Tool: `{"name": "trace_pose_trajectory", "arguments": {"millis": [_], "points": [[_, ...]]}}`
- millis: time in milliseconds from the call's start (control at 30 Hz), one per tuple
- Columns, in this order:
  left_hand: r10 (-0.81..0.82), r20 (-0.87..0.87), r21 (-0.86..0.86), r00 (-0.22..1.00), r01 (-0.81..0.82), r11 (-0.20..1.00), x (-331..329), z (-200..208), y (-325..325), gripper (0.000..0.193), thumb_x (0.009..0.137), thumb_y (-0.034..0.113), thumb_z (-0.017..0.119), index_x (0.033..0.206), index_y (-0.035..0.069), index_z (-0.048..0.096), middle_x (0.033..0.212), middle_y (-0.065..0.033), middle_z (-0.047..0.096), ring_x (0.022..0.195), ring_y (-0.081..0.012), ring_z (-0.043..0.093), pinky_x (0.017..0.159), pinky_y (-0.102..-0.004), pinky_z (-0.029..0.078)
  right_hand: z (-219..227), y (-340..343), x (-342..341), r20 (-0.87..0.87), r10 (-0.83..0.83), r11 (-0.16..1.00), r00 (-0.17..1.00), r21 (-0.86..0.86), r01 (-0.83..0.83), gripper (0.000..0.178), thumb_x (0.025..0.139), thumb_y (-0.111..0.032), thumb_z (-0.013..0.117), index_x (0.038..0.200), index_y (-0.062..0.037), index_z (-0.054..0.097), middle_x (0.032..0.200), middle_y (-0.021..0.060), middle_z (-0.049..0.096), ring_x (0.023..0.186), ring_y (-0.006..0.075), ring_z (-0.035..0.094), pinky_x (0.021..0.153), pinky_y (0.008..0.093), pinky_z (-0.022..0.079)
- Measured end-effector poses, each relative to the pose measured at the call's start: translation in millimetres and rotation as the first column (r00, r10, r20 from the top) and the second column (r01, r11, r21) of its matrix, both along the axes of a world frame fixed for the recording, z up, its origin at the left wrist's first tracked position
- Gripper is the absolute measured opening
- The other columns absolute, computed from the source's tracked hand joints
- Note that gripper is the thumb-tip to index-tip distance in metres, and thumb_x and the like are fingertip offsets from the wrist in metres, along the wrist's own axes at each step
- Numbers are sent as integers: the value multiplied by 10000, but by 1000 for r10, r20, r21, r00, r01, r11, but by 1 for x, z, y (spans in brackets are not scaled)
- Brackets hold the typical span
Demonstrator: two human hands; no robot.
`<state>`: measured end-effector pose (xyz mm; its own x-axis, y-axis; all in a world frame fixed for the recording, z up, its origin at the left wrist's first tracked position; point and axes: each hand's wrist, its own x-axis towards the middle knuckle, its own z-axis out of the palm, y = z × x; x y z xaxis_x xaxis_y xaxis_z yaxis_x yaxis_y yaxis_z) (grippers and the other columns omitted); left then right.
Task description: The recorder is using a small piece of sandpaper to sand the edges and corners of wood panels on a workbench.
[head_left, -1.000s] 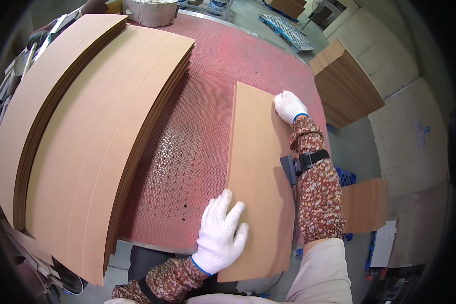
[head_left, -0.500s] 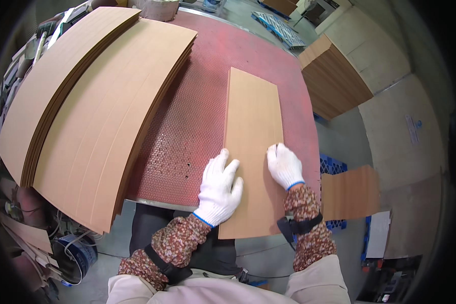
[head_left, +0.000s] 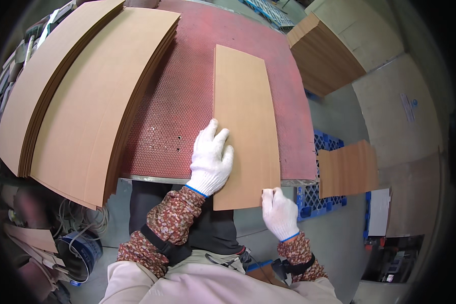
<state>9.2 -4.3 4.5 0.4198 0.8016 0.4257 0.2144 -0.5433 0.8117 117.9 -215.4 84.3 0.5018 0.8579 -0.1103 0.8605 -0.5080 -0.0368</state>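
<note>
The right hand (head_left: 280, 213) is the nearer of the pair for me, just past the table's near edge, at the near right corner of the board (head_left: 247, 116). Its fingers are curled with the tips drawn together there — whether they pinch the board or something small, I can't tell. My left hand (head_left: 211, 157) lies palm down across the board's left edge, fingers apart, resting on the wood instead of gripping it.

The board lies lengthwise on the red table (head_left: 295, 126), its near end jutting over the rim and its far end well onto the mesh. I read the step in hand as work along the right edge, the left hand steadying while the right is at the close end of it. For the next move I'd want even weight from the left palm and a clean release at the corner, so that the overhanging end neither dips nor drags.

Off to the left I see a bucket (head_left: 92, 249) on the floor, then the inner stack (head_left: 104, 96) and the outer stack (head_left: 58, 83) of broad pieces, both well apart from the board. On the right, a low stack (head_left: 348, 169) sits over a blue pallet (head_left: 307, 202); beyond it — farther still — is a tall stack (head_left: 329, 57).
</note>
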Motion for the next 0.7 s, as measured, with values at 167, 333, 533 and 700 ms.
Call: {"name": "trace_pose_trajectory", "arguments": {"millis": [167,333,533,700], "points": [[0,-22,-15,1000,-1,1000,-1,1,-5,396,958,95,699,1326,-47,671,1523,-362,533,1392,-498,547,1201,-521,441,-13,-32,-22,-66,-132,978,989,155,141,263,1099,-304,590,994,-68,637,686,162,693,607,400,714,542,517,546],[-6,-26,-18,1000,5,1000,-1,6,-5,403,963,101,688,1338,-44,664,1529,-362,527,1393,-494,544,1202,-519,436,-3,-33,-39,-73,-83,970,994,223,97,276,1084,-295,637,943,-58,629,607,152,659,562,381,700,507,493,532],[-5,-22,-18,1000,5,1000,0,2,-5,414,966,109,688,1350,-41,656,1537,-358,522,1400,-487,541,1206,-515,431,-5,-27,-45,-121,-41,971,992,229,68,266,1080,-285,645,934,-66,610,600,141,654,549,376,692,499,489,524],[1,-22,-9,1000,-1,1000,3,0,-1,416,963,106,693,1350,-42,657,1538,-358,522,1400,-487,544,1207,-515,433,-6,-23,-45,-94,-49,982,994,177,65,268,1081,-289,640,936,-65,608,590,149,650,542,381,688,499,491,524]]}}
